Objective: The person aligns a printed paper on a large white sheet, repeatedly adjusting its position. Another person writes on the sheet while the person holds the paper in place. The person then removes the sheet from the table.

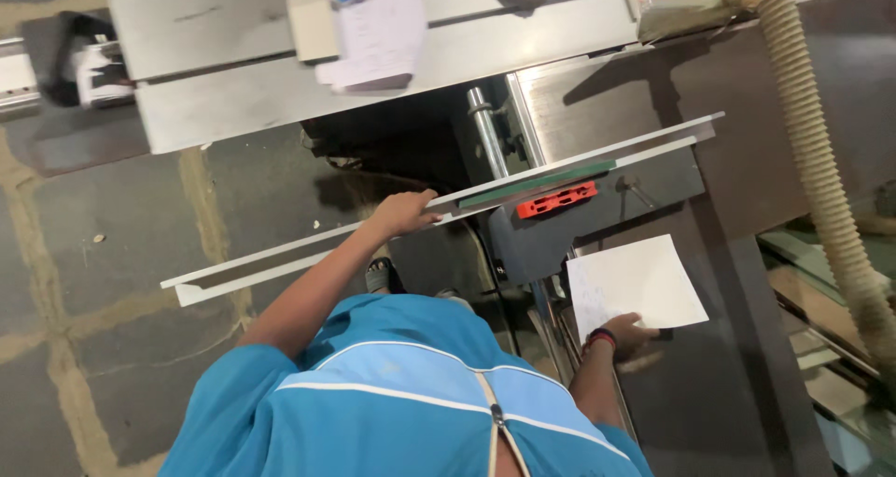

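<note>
My left hand (pixel 403 214) grips the middle of two long, thin white strips (pixel 271 256). Held together, they run on a slant from lower left to upper right, across the edge of a grey metal saw machine (pixel 597 90). My right hand (pixel 627 333), with a dark and red band at the wrist, pinches the lower edge of a white paper sheet (pixel 637 286) over the machine's dark side. I wear a blue shirt with white stripes.
An orange-red plastic part (pixel 557 200) sits on the machine just below the strips. A ribbed beige dust hose (pixel 814 150) hangs down at the right. A grey sliding table (pixel 233 66) with papers (pixel 378 38) lies at the top. Concrete floor (pixel 103 281) spreads at the left.
</note>
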